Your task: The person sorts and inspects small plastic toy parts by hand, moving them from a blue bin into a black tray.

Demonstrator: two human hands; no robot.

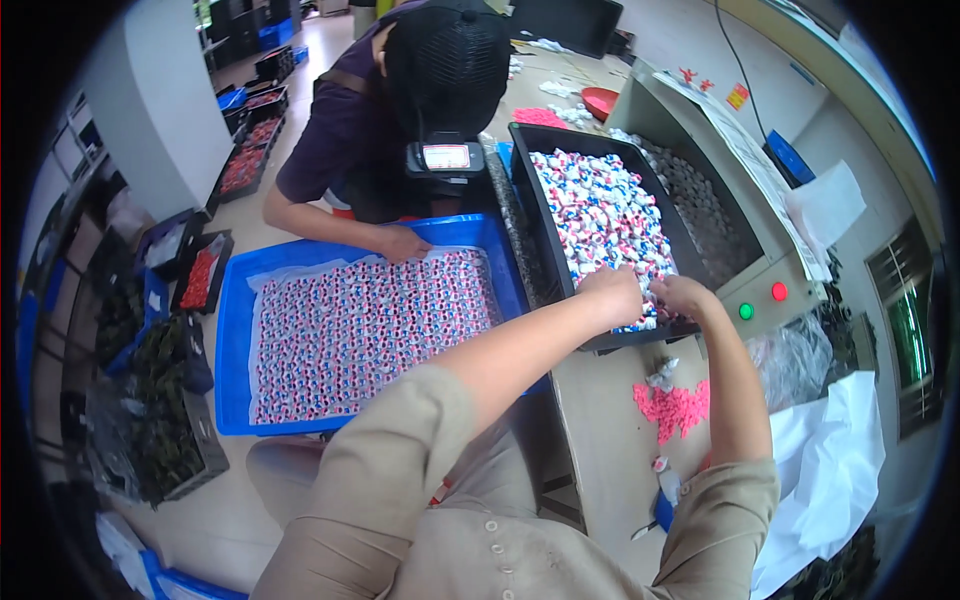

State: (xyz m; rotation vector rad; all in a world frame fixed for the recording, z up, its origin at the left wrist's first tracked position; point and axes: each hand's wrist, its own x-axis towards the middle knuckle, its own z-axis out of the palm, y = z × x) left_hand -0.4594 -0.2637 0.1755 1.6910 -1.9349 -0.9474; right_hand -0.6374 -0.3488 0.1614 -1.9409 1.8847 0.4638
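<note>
Hands first: where are the wearer's two?

Both over the near end of the black tray (532, 190), right of the wearer's lap. Left hand (612, 289) knuckles up, fingers mostly hidden; right hand (681, 296) just beside it, fingers curled inward. Whether either grasps a piece, cannot tell from here.

And the loose pieces (600, 212)?

Red, white and blue, heaped in that same black tray. Similar colours left of it: rowed pieces (370, 335), closely set on a white liner (258, 300) inside the blue tray (235, 345).

Anyone else about?

Co-worker (345, 130), dark top, black cap (445, 65), bent over at the blue tray's far side. Co-worker's hand (403, 243) at its far rim; grip, cannot tell.

Table (600, 410)?

Pink pile (675, 408), near the black tray's near end. Green button (746, 311) and red button (779, 291) to the right, on a pale housing (765, 320).
</note>
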